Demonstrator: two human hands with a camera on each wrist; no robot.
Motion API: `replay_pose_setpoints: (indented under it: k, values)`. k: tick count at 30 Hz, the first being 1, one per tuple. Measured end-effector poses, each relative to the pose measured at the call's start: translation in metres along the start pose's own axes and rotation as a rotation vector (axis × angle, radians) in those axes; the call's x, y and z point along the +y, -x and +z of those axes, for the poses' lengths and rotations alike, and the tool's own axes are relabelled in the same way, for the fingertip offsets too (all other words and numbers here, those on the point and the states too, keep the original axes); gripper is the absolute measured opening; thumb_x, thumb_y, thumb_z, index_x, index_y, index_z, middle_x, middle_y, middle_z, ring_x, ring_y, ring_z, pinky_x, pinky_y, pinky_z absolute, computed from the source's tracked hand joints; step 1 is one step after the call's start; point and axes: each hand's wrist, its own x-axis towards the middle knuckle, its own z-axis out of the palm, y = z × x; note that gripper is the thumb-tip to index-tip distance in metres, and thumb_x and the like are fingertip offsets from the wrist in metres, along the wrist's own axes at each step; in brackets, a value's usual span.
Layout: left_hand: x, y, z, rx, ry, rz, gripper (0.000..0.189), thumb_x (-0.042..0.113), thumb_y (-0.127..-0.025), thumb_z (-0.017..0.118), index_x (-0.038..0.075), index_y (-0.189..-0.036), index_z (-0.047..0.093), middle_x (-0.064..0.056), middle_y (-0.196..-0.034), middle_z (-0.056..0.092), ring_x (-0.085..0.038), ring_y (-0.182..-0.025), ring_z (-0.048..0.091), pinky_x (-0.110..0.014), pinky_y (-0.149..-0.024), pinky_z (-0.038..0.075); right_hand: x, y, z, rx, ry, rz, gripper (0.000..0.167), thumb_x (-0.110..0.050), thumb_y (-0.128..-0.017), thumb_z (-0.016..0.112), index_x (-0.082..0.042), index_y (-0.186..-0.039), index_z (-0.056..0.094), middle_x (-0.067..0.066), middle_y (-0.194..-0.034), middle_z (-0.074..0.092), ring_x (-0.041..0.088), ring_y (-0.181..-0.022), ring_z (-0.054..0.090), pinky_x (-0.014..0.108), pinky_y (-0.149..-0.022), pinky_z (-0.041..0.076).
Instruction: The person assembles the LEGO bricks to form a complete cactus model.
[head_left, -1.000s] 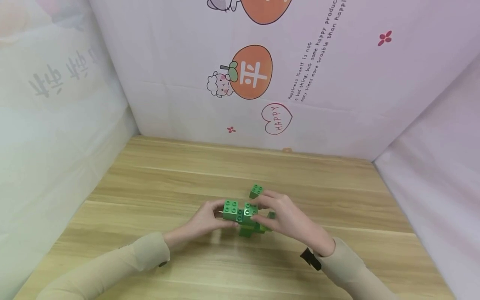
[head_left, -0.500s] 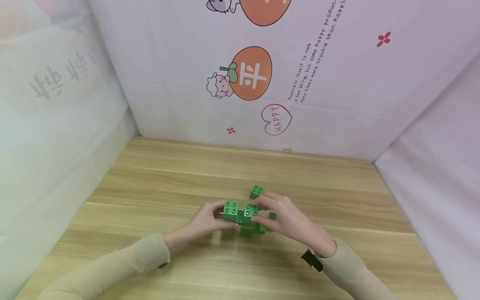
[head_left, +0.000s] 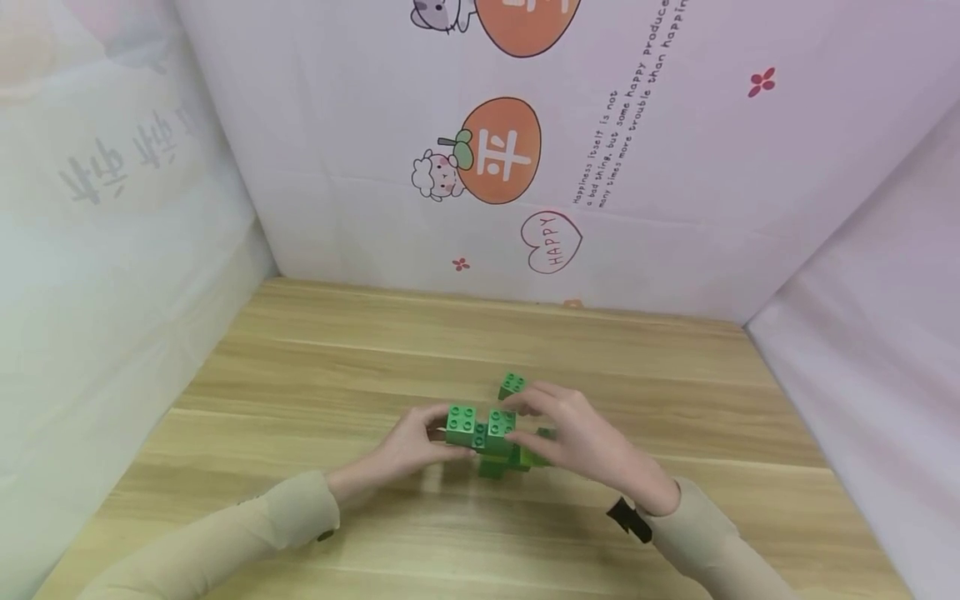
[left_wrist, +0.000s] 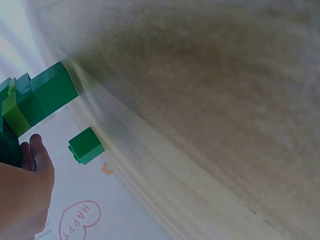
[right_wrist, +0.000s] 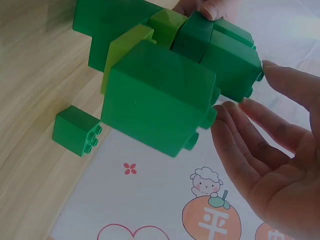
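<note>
A figure built of green toy building bricks (head_left: 491, 468) stands at mid-table, with two studded bricks raised on top. My left hand (head_left: 418, 437) grips the figure from the left, thumb in front and fingers behind the left top brick (head_left: 461, 425). At the right top brick (head_left: 501, 431) my right hand (right_wrist: 280, 150) has its thumb and fingers loosely spread, fingertips right at the studded end. Lime-green bricks (right_wrist: 167, 26) show between the darker ones. Behind the figure a single green brick (head_left: 512, 384) stands apart on the table, studs up.
The wooden tabletop (head_left: 360, 333) carries all the bricks. White printed cloth (head_left: 360, 208) hangs along the back, left and right sides. A black strap (head_left: 628, 520) sits at the right wrist.
My right hand has shifted very slightly right, its thumb covering less of the right top brick. The left hand keeps its grip, and the figure keeps its place.
</note>
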Motion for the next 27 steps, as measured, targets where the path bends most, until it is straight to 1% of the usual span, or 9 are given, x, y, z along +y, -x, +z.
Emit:
replay_pose_setpoints:
  k: [3, 7, 10, 12, 16, 20, 23, 27]
  values:
    - [0.000, 0.000, 0.000, 0.001, 0.001, -0.008, 0.049, 0.015, -0.079, 0.082, 0.004, -0.124, 0.064, -0.016, -0.118, 0.070, -0.019, -0.102, 0.072, -0.023, -0.091, 0.059, 0.004, -0.001, -0.002, 0.040, 0.016, -0.004, 0.032, -0.014, -0.082, 0.080, -0.007, -0.110, 0.068, 0.006, -0.104, 0.073, 0.018, -0.093, 0.071, 0.028, -0.081, 0.063]
    - [0.001, 0.000, 0.000, 0.000, 0.001, -0.013, 0.049, 0.015, -0.079, 0.082, 0.003, -0.123, 0.064, -0.017, -0.118, 0.070, -0.020, -0.103, 0.072, -0.022, -0.091, 0.058, 0.011, -0.003, -0.004, 0.088, 0.034, -0.010, 0.028, -0.013, -0.082, 0.080, -0.007, -0.106, 0.069, 0.006, -0.099, 0.074, 0.017, -0.090, 0.071, 0.027, -0.080, 0.063]
    - [0.001, 0.000, 0.000, -0.002, 0.002, -0.016, 0.050, 0.015, -0.079, 0.082, 0.003, -0.123, 0.063, -0.017, -0.119, 0.070, -0.022, -0.104, 0.071, -0.021, -0.092, 0.058, 0.017, -0.004, -0.006, 0.108, 0.039, -0.010, 0.026, -0.013, -0.082, 0.079, -0.006, -0.105, 0.069, 0.006, -0.097, 0.073, 0.017, -0.088, 0.070, 0.027, -0.079, 0.062]
    - [0.001, 0.000, 0.001, 0.000, -0.002, -0.021, 0.050, 0.014, -0.079, 0.082, 0.003, -0.123, 0.063, -0.017, -0.119, 0.070, -0.023, -0.105, 0.071, -0.020, -0.092, 0.058, 0.022, -0.005, -0.006, 0.109, 0.040, 0.001, 0.025, -0.012, -0.083, 0.079, -0.005, -0.105, 0.069, 0.007, -0.099, 0.074, 0.019, -0.088, 0.071, 0.027, -0.080, 0.062]
    - [0.000, 0.000, 0.001, 0.006, -0.004, -0.027, 0.050, 0.014, -0.078, 0.083, 0.003, -0.123, 0.064, -0.017, -0.118, 0.071, -0.025, -0.105, 0.071, -0.019, -0.091, 0.057, 0.032, -0.007, -0.006, 0.099, 0.035, 0.045, 0.027, -0.011, -0.084, 0.077, -0.002, -0.108, 0.068, 0.011, -0.102, 0.074, 0.024, -0.089, 0.072, 0.030, -0.081, 0.063]
    - [0.000, 0.000, 0.001, 0.009, -0.001, -0.033, 0.049, 0.014, -0.078, 0.083, 0.003, -0.122, 0.064, -0.016, -0.117, 0.071, -0.024, -0.105, 0.071, -0.019, -0.091, 0.057, 0.045, -0.009, -0.004, 0.096, 0.019, 0.096, 0.028, -0.010, -0.084, 0.077, -0.001, -0.109, 0.068, 0.013, -0.104, 0.074, 0.023, -0.088, 0.072, 0.032, -0.080, 0.063]
    - [0.000, 0.000, 0.001, 0.009, 0.002, -0.037, 0.048, 0.015, -0.078, 0.083, 0.004, -0.121, 0.065, -0.016, -0.117, 0.071, -0.024, -0.105, 0.071, -0.019, -0.091, 0.057, 0.056, -0.010, -0.003, 0.095, -0.009, 0.136, 0.028, -0.009, -0.084, 0.077, 0.000, -0.109, 0.068, 0.015, -0.104, 0.074, 0.023, -0.087, 0.072, 0.035, -0.080, 0.064]
    - [0.000, 0.001, 0.000, 0.008, 0.000, -0.034, 0.047, 0.013, -0.078, 0.082, 0.003, -0.121, 0.065, -0.016, -0.117, 0.071, -0.024, -0.105, 0.071, -0.019, -0.091, 0.057, 0.067, -0.011, -0.001, 0.075, -0.040, 0.202, 0.030, -0.011, -0.085, 0.076, 0.002, -0.110, 0.067, 0.020, -0.105, 0.073, 0.028, -0.089, 0.073, 0.041, -0.081, 0.063]
